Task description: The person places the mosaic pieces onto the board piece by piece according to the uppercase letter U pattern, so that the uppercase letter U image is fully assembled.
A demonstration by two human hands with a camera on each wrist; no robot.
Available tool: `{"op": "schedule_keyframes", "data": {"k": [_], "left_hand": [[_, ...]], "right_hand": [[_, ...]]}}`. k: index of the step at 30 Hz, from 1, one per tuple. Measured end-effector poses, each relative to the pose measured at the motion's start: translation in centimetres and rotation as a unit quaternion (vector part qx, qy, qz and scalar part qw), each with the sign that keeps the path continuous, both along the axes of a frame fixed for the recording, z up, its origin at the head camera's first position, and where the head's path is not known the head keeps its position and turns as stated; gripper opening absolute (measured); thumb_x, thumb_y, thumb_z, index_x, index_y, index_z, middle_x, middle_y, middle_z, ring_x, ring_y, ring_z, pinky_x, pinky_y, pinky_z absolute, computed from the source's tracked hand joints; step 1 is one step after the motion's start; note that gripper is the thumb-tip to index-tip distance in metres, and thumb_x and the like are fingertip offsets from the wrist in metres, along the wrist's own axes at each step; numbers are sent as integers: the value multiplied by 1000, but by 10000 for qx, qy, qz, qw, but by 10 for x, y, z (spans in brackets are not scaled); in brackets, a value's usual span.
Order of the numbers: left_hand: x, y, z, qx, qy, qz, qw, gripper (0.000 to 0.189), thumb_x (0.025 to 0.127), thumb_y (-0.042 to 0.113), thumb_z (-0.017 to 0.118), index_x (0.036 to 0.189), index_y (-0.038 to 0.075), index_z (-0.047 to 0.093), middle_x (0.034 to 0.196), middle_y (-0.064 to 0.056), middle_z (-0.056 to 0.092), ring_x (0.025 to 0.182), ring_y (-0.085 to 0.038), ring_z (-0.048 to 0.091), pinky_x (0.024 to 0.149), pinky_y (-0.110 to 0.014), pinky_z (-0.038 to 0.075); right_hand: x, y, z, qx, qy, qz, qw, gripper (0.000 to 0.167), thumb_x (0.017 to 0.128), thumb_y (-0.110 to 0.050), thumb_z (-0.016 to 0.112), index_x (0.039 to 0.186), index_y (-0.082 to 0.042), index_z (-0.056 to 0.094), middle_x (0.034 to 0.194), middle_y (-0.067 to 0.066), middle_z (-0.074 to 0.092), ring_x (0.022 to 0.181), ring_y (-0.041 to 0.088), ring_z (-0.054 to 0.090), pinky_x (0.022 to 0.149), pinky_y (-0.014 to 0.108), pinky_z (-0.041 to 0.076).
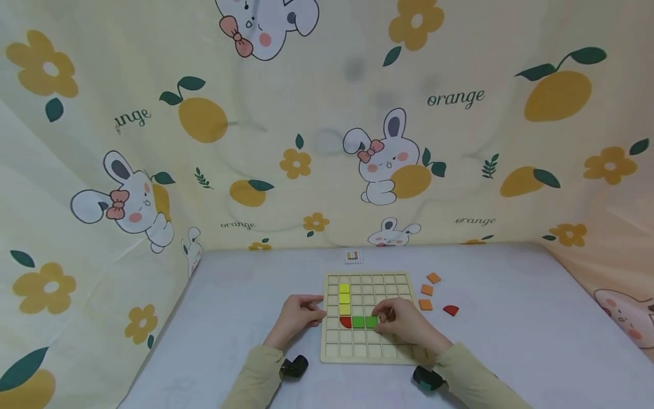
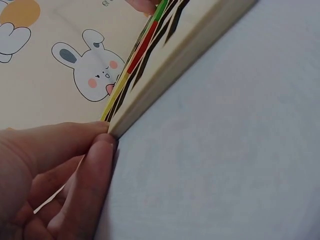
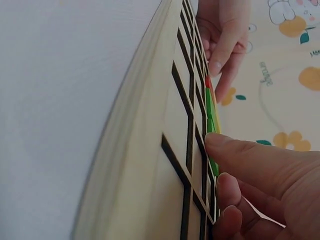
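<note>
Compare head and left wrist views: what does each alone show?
Only head: three orange square tiles, a loose red quarter-round tile and a small patterned card. Only left wrist: a close, low look along the side of the pale wooden grid board. Both: the left hand, some of the right hand, and yellow square tiles, green square tiles and another red quarter-round tile.

From here I see the board [image 1: 368, 349] on the table [image 1: 230, 318], a card [image 1: 353, 257] behind it, 3 loose tiles [image 1: 427, 290] to its right and 1 loose wedge [image 1: 451, 311] beyond them. On the board, 1 corner piece [image 1: 346, 322] has a column [image 1: 344, 298] of 3 behind it and a row [image 1: 359, 322] of 2 to its right. The left hand [image 1: 296, 312] touches the board's left edge, the right hand [image 1: 401, 321] the row's right end.
</note>
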State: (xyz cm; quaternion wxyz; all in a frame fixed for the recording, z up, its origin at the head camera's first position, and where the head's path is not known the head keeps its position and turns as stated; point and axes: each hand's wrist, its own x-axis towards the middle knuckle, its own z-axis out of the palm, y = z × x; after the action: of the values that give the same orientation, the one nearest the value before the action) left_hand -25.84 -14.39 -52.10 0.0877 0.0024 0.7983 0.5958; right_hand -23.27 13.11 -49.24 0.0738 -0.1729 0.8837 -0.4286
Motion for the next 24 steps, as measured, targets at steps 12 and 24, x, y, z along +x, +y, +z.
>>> {"op": "schedule_keyframes", "data": {"k": [12,24], "left_hand": [[2,-1,-1,-92,114,-27,9999,41,78,3,77,118,2,67,80,-6,65,64,-13,62,60,-27,57],[3,0,2,-13,123,-97,9999,42,77,3,77,118,0,66,80,-7,65,64,-13,62,60,-27,57]], "right_hand": [[-3,29,8,-30,126,403,9991,26,80,-11,78,103,-7,68,80,-1,56,73,17,52,61,23,45],[-6,107,28,332,888,304,9950,36,80,-9,77,112,0,65,93,6,63,82,21,57,65,24,50]]}}
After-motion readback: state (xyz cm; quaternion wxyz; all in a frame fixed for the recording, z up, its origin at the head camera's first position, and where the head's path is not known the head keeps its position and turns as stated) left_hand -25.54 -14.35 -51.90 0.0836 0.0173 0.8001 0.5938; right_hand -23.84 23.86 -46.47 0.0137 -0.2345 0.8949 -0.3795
